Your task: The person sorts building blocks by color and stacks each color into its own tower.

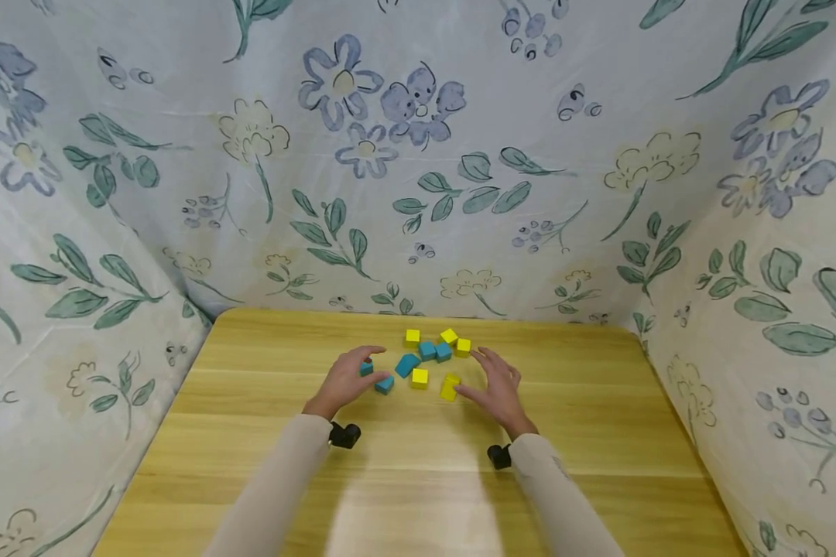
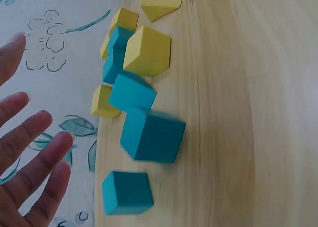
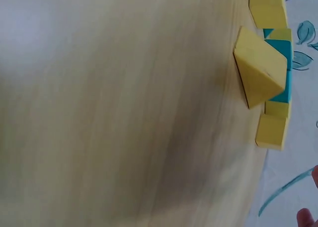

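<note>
My left hand (image 1: 344, 381) hovers at the left end of a loose group of toy blocks, fingers spread and nothing held. Its thumb overlaps a blue cube (image 1: 385, 384) in the head view, and another blue cube (image 2: 127, 193) lies partly behind it. Opposite, my right hand (image 1: 499, 389) is spread over the group's right side, holding nothing. The right thumb tip comes right up to a yellow wedge-shaped block (image 3: 261, 70), while the fingers are near a yellow cube (image 1: 463, 347). Between the hands lie a yellow cube (image 1: 419, 378) and a blue block (image 1: 408, 365).
Toward the back of the wooden table (image 1: 585, 433), two blue cubes (image 1: 427, 351) sit side by side, with yellow blocks (image 1: 412, 337) behind them. Floral cloth (image 1: 418, 232) hangs along the back and both sides. Each sleeve cuff carries a small black camera (image 1: 345, 435).
</note>
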Action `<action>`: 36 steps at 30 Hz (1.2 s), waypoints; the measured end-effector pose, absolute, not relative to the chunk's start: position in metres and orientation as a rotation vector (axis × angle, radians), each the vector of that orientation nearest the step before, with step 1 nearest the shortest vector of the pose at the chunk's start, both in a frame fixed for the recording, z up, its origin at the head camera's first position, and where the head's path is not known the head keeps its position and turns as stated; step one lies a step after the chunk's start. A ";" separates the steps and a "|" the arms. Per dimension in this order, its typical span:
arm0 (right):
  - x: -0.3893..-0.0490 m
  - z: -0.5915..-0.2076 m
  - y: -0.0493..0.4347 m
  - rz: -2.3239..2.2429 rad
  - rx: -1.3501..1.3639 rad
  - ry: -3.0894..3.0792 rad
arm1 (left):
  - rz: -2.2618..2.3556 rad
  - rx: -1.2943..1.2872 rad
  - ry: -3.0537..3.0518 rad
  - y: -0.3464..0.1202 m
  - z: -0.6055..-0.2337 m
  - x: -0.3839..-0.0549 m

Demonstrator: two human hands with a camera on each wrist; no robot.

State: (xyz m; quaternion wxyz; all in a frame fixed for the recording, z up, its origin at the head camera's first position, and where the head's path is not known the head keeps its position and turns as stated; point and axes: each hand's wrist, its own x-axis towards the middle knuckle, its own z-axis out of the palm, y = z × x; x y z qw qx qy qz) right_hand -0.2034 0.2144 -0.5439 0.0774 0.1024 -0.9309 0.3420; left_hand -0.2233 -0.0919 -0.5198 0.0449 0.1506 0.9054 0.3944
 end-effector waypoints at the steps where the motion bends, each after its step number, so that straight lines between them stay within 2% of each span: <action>1: -0.206 -0.546 0.212 1.033 0.315 -2.789 | 1.245 0.432 2.722 -0.088 -0.521 -0.225; 8: -0.218 -0.557 0.191 1.114 0.315 -2.826 | 1.391 0.362 2.538 -0.061 -0.534 -0.231; 17: -0.226 -0.575 0.170 1.149 0.412 -2.847 | 1.337 0.383 2.548 -0.029 -0.560 -0.236; 27: -0.231 -0.592 0.160 1.141 0.404 -2.862 | 1.366 0.438 2.627 -0.017 -0.573 -0.230; 36: -0.230 -0.592 0.154 1.138 0.412 -2.836 | 1.356 0.436 2.709 -0.013 -0.579 -0.223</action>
